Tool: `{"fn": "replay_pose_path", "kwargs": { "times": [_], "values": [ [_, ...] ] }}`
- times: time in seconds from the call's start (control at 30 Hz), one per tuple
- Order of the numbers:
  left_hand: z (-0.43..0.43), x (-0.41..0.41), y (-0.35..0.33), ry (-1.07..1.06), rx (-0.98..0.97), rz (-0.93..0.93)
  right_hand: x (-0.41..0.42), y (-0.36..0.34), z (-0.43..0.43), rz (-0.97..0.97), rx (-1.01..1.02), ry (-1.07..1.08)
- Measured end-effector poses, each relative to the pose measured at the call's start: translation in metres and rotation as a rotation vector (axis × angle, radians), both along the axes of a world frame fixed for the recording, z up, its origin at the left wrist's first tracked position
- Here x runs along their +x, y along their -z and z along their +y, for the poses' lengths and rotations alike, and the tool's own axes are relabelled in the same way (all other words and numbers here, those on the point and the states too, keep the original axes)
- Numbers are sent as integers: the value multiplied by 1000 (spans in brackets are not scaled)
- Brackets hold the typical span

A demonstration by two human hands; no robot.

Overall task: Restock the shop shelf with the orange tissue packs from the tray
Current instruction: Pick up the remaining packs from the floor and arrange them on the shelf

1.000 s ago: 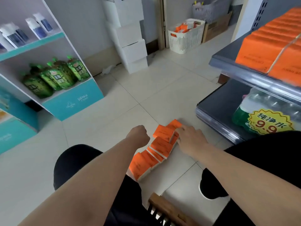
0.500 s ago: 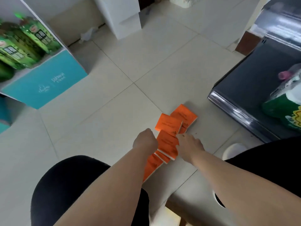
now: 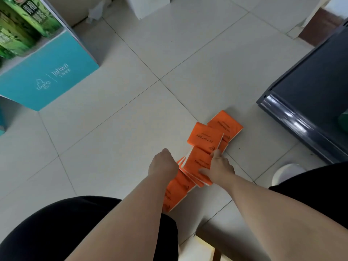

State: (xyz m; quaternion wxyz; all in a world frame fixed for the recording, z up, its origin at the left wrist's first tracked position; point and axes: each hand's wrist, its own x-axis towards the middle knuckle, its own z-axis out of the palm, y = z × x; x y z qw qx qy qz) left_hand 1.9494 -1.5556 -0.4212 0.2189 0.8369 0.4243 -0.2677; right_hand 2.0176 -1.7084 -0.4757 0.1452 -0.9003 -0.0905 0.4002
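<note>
Orange tissue packs (image 3: 204,136) lie on the tiled floor (image 3: 113,129) in a toppled, overlapping row that runs from 7 o'clock to 1 o'clock between the person's two knees. The near end of the row disappears behind the left forearm and the black-clad left knee (image 3: 66,232). A pale wooden edge (image 3: 204,247) shows at 6 o'clock, at the bottom border.

The left hand (image 3: 162,165) sits knuckles-up against the row's 9 o'clock side, touching the white edges of the packs. Its fingers are curled under and hidden, so I cannot tell whether it grips anything. The right hand (image 3: 220,169) grasps the middle packs from the 3 o'clock side, thumb laid across an orange face and fingers hooked over the far edge. Two packs beyond the hands lie loose, one partly on the other.

A white shoe (image 3: 286,172) rests near the packs at 3 o'clock. A dark metal shelf (image 3: 310,87) stands at 2 o'clock, its glossy front lip close to the farthest pack. Well apart at 10 o'clock stands a teal display stand (image 3: 47,76) holding green pouches (image 3: 24,25). A crumpled white scrap (image 3: 96,12) and a white box (image 3: 148,4) lie farthest, near 12 o'clock.
</note>
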Motion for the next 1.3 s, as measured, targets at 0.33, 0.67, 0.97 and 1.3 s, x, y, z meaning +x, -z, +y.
{"fn": "replay_pose_path", "kwargs": {
  "times": [0.33, 0.67, 0.97, 1.3],
  "values": [
    [-7, 6, 3, 169, 48, -24, -2, -27, -29, -92, 79, -244],
    [-41, 34, 36, 1121, 70, -166, -19, -28, -114, -332, -145, -430],
    [-36, 23, 46, 947, 15, 123, -13, -17, -102, -322, -14, -360],
    [-39, 28, 62, 989, 221, -28, -14, -11, -99, -306, -20, -346]
  ]
}}
